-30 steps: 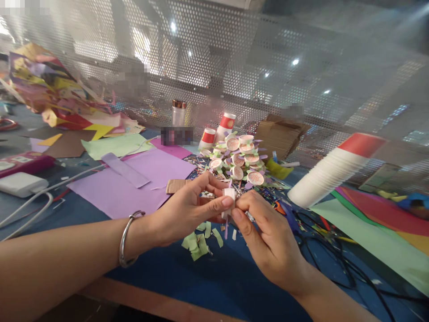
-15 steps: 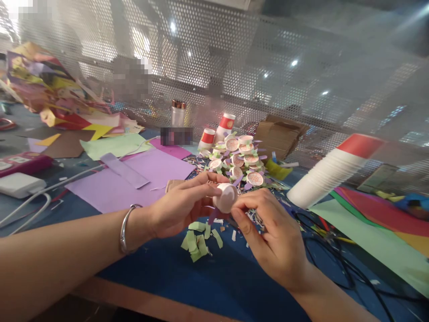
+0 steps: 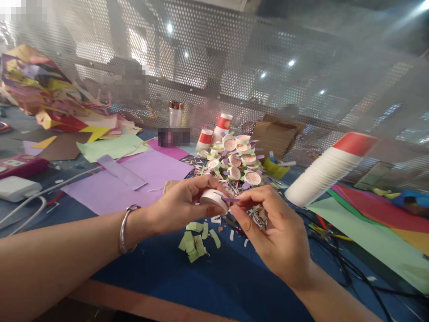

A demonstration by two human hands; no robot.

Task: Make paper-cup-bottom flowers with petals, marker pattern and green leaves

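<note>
My left hand (image 3: pixel 182 203) is closed around a small white round paper-cup base (image 3: pixel 213 197) held over the blue table. My right hand (image 3: pixel 273 232) pinches a thin purple paper strip (image 3: pixel 230 200) against the base's right edge. A silver bangle (image 3: pixel 125 232) circles my left wrist. Just beyond my fingers lies a heap of finished paper-cup flowers (image 3: pixel 238 160) with purple and green petals. Several green paper scraps (image 3: pixel 196 237) lie on the table below my hands.
A sideways stack of white paper cups with a red rim (image 3: pixel 330 167) lies at right, over coloured paper sheets (image 3: pixel 375 223) and black cables (image 3: pixel 335 255). Lilac paper (image 3: pixel 134 179) is at left, with a white charger (image 3: pixel 15 188), crumpled paper pile (image 3: pixel 50 98), glue bottle (image 3: pixel 175 114) and perforated screen (image 3: pixel 254 67) behind.
The cup base has been turned in my fingers from flat face toward me to edge-on, and my right hand now pinches a purple strip at its rim. The view shifted slightly.
</note>
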